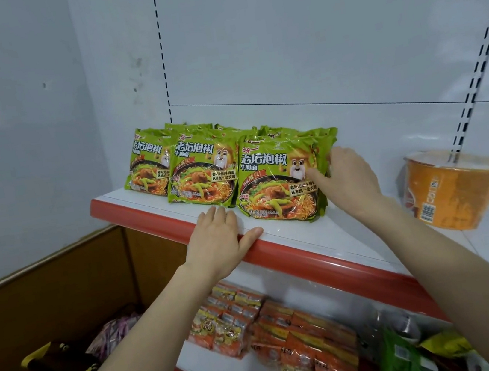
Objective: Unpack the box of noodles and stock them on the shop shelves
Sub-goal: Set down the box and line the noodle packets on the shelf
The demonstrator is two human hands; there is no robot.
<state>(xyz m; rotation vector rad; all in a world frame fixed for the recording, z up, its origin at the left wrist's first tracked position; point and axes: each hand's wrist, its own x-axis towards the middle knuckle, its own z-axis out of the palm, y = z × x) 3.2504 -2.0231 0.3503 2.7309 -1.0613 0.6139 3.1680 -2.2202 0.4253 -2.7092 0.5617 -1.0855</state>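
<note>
Packs (277, 180) are looking light, crinkly, brittle inside, best held edgewise; right hand (345, 177) is clasping one's side, left hand (221, 239) is lying flat, empty, on shelf (307, 236).

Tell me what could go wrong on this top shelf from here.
1. The right row of green packs stands close to the shelf's red edge; it may tip forward once the right hand lets go.
2. The orange noodle bowl lies tilted to the right; a nudge might roll it.
</note>
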